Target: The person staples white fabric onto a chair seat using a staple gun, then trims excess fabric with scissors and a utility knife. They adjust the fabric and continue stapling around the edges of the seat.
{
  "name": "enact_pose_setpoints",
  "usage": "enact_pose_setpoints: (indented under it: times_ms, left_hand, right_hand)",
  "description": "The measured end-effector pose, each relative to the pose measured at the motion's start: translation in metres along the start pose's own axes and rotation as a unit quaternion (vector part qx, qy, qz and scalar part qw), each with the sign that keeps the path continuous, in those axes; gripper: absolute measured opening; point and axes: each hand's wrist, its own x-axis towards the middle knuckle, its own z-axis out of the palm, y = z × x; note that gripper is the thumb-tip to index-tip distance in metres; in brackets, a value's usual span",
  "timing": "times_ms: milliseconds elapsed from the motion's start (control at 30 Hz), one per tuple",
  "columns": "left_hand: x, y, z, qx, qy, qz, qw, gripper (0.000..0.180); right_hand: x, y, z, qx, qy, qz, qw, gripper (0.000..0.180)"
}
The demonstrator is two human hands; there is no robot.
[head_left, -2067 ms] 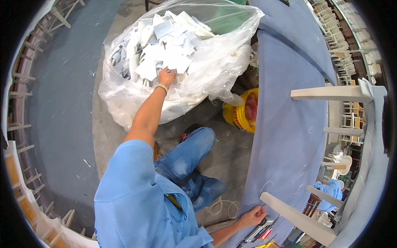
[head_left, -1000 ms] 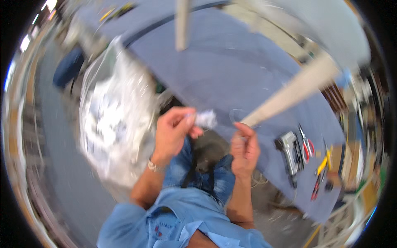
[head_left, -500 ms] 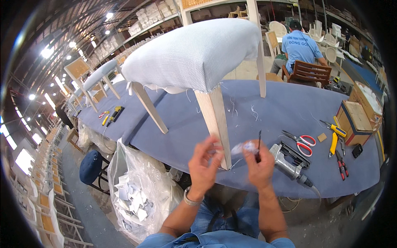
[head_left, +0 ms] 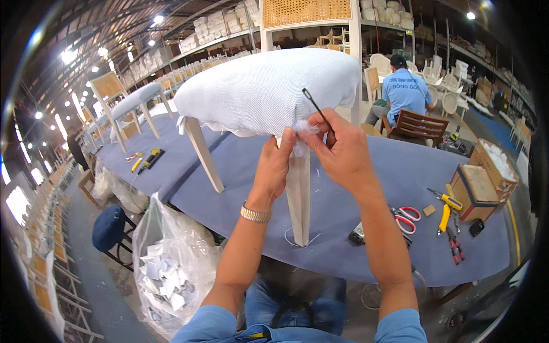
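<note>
A chair with a pale blue-grey fabric seat [head_left: 246, 80] and bare wooden legs stands on the table, one front corner facing me. At that corner my left hand [head_left: 271, 166] is closed, its thumb at the fabric's lower edge beside the top of the front leg [head_left: 297, 200]; its fingertips are partly hidden. Just right of it, my right hand [head_left: 346, 151] grips a thin black tool [head_left: 311, 100] with a small eye at its upper end. A translucent whitish wad [head_left: 302, 128] lies between this hand's fingertips and the seat corner.
On the blue-grey table [head_left: 343, 251] at right lie red-handled scissors [head_left: 407, 220], yellow-handled tools [head_left: 444, 217], red pliers [head_left: 456, 248] and cardboard boxes [head_left: 479, 186]. The staple gun is mostly behind my right forearm. A clear bag of scraps [head_left: 171, 268] stands at left. A person [head_left: 405, 91] sits beyond.
Both hands have risen from beside the lower front leg to the seat corner, the right one bringing the black tool and the wad. The view has shifted, showing more of the chair's back.
</note>
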Motion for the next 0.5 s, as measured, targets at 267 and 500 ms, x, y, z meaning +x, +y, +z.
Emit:
enact_pose_setpoints:
  times_ms: [267,500]
  left_hand:
    - [-0.006,-0.001,0.009,-0.002,-0.019,0.075,0.997,0.073]
    - [-0.003,-0.007,0.01,-0.076,-0.021,0.101,0.992,0.065]
  right_hand:
    - [-0.039,-0.017,-0.028,-0.12,-0.015,0.11,0.986,0.015]
    - [-0.053,-0.036,-0.023,-0.217,0.01,0.056,0.975,0.016]
